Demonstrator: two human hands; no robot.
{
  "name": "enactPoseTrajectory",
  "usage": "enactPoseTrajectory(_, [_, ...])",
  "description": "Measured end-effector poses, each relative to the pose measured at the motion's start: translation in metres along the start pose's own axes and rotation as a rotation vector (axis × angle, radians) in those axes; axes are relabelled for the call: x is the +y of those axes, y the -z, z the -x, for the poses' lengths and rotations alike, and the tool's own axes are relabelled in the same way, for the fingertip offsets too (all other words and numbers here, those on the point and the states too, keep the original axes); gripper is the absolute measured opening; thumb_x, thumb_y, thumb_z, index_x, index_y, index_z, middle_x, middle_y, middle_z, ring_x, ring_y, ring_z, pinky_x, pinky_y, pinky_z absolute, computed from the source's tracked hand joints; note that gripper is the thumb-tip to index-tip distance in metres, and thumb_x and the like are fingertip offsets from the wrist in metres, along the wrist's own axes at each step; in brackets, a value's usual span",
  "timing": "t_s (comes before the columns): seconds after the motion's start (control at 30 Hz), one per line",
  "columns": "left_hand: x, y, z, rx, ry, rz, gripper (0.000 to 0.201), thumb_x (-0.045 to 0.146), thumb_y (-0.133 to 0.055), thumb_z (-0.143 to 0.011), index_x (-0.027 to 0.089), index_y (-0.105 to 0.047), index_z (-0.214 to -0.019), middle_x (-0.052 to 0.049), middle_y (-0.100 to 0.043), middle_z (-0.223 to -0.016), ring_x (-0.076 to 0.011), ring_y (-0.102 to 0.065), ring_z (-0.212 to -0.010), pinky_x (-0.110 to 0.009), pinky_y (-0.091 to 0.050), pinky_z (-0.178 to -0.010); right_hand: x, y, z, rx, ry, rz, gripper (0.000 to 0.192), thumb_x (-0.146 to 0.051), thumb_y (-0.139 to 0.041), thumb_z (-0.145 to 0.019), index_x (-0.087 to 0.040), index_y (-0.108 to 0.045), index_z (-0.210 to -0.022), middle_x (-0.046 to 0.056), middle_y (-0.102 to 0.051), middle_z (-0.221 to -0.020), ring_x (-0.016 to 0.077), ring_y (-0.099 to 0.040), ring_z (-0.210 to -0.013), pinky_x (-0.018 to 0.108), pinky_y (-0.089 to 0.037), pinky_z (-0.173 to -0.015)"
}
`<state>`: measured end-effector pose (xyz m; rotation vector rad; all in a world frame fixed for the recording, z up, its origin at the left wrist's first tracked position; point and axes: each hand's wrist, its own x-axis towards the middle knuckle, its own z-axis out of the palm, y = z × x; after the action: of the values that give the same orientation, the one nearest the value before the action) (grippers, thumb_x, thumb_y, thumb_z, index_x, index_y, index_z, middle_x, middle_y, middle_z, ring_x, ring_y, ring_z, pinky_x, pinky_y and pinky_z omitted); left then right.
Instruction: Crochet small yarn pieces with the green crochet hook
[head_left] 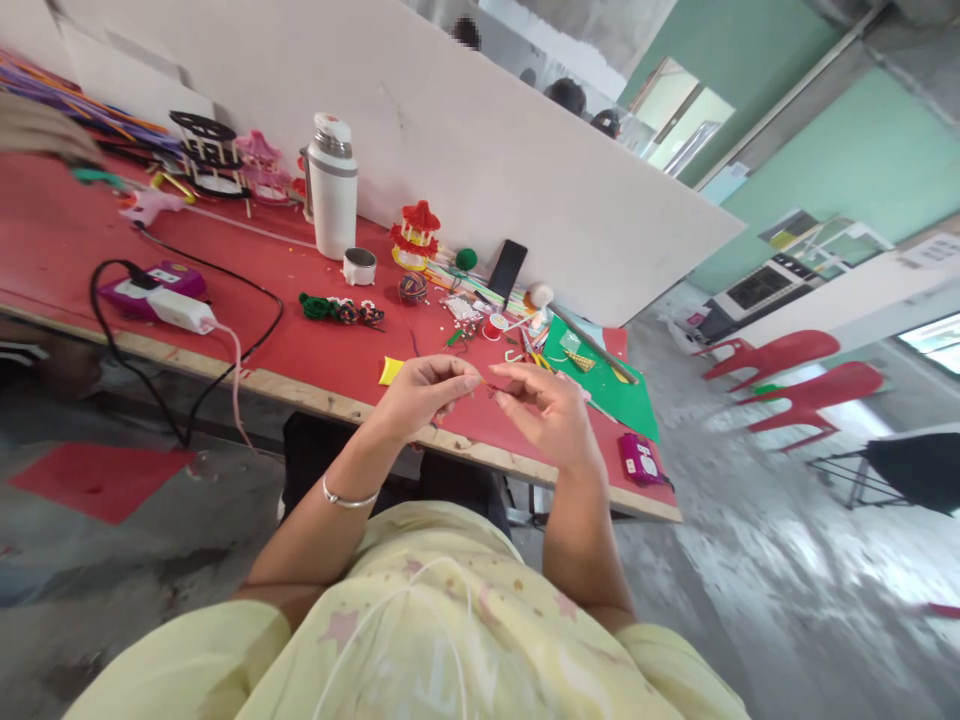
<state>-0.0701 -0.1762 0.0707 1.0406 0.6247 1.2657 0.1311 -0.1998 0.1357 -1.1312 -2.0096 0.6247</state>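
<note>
I'm pinching a thin dark red strand taut between left hand and right hand, fingertips nearly closed, above the red table edge for control.

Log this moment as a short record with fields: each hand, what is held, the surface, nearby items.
left hand: left hand pinching a small dark red piece
right hand: right hand pinching the same piece from the other side
surface: red table
nearby: yellow scrap, yarn ball, green sheet, white flask, power strip
</note>
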Motion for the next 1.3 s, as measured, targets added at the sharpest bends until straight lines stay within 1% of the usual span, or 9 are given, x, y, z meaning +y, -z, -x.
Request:
enactPoseTrajectory(0.13, [-0.001,0.0,-0.003,0.011,0.035,0.091,0.032,0.042,-0.088,-0.074,0.015,-0.073,-0.082,0.003,-0.058,-0.061,-0.0034,-0.043,-0.045,-0.016,-0.028,-0.04,-0.002,-0.001,-0.001,-0.008,-0.019,0.043,0.019,-0.027,-0.068,-0.092,-0.022,-0.078,-0.107,0.007,-0.08,-0.103,0.0169,-0.073,-0.085,0.028,-0.059,-0.072])
enactPoseTrajectory(0.33, [0.002,0.0,-0.003,-0.006,0.063,0.128,0.034,0.042,-0.089,-0.072,0.014,-0.072,-0.083,0.003,-0.058,-0.061,-0.0027,-0.043,-0.044,-0.015,-0.027,-0.039,0.0,-0.003,-0.001,-0.011,-0.102,-0.017,0.025,-0.029,-0.069,-0.091,-0.021,-0.077,-0.113,0.007,-0.082,-0.106,0.02,-0.077,-0.092,0.032,-0.062,-0.082])
enactPoseTrajectory(0.43, [0.003,0.0,-0.003,-0.01,0.095,0.166,0.036,0.042,-0.09,-0.07,0.014,-0.07,-0.082,0.003,-0.057,-0.062,-0.0028,-0.043,-0.044,-0.015,-0.026,-0.039,0.001,-0.004,-0.001,-0.023,-0.143,-0.012,0.023,-0.031,-0.07,-0.09,-0.021,-0.079,-0.108,0.007,-0.083,-0.1,0.0202,-0.078,-0.087,0.031,-0.061,-0.078])
enactPoseTrajectory(0.57, [0.0,0.001,-0.005,-0.028,0.113,0.191,0.036,0.041,-0.09,-0.072,0.014,-0.069,-0.082,0.003,-0.057,-0.064,-0.0031,-0.043,-0.046,-0.015,-0.025,-0.038,0.001,-0.004,0.0,-0.056,-0.206,-0.057,0.019,-0.035,-0.07,-0.09,-0.02,-0.079,-0.099,0.004,-0.08,-0.083,0.0182,-0.075,-0.073,0.028,-0.059,-0.068])
enactPoseTrajectory(0.63, [-0.002,0.001,-0.006,-0.029,0.11,0.187,0.035,0.041,-0.089,-0.073,0.014,-0.069,-0.082,0.003,-0.057,-0.065,-0.0031,-0.043,-0.046,-0.015,-0.025,-0.038,0.0,-0.004,0.0,-0.063,-0.224,-0.092,0.019,-0.036,-0.071,-0.09,-0.02,-0.079,-0.096,0.004,-0.079,-0.081,0.0179,-0.075,-0.071,0.027,-0.058,-0.067])
enactPoseTrajectory(0.9, [-0.006,0.001,-0.008,-0.015,0.129,0.183,0.038,0.044,-0.09,-0.07,0.014,-0.068,-0.08,0.002,-0.058,-0.065,-0.0034,-0.044,-0.047,-0.016,-0.025,-0.039,-0.004,-0.004,-0.001,-0.075,-0.203,-0.12,0.017,-0.035,-0.069,-0.091,-0.019,-0.077,-0.091,0.003,-0.077,-0.076,0.0144,-0.069,-0.066,0.025,-0.055,-0.063])
enactPoseTrajectory(1.03, [-0.007,0.002,-0.006,-0.045,0.156,0.14,0.04,0.046,-0.089,-0.072,0.015,-0.075,-0.092,0.001,-0.061,-0.069,-0.0029,-0.042,-0.045,-0.017,-0.019,-0.037,-0.007,-0.003,-0.002,-0.051,-0.174,-0.099,0.017,-0.034,-0.069,-0.09,-0.019,-0.076,-0.089,0.002,-0.074,-0.073,0.0137,-0.066,-0.063,0.025,-0.052,-0.06])
enactPoseTrajectory(1.1, [-0.009,0.002,-0.006,-0.065,0.154,0.106,0.041,0.045,-0.09,-0.071,0.015,-0.077,-0.095,0.002,-0.062,-0.069,-0.0025,-0.039,-0.046,-0.018,-0.02,-0.039,-0.008,-0.003,-0.002,-0.041,-0.171,-0.094,0.016,-0.034,-0.069,-0.09,-0.019,-0.075,-0.088,0.002,-0.073,-0.071,0.0136,-0.065,-0.063,0.025,-0.052,-0.06])
enactPoseTrajectory(1.3, [-0.014,0.004,-0.007,-0.065,0.092,0.059,0.034,0.044,-0.089,-0.072,0.015,-0.077,-0.085,0.004,-0.057,-0.063,-0.0029,-0.035,-0.048,-0.019,-0.024,-0.044,-0.008,-0.003,-0.002,-0.042,-0.177,-0.113,0.015,-0.032,-0.069,-0.089,-0.019,-0.075,-0.088,0.001,-0.072,-0.07,0.0131,-0.064,-0.063,0.024,-0.051,-0.06])
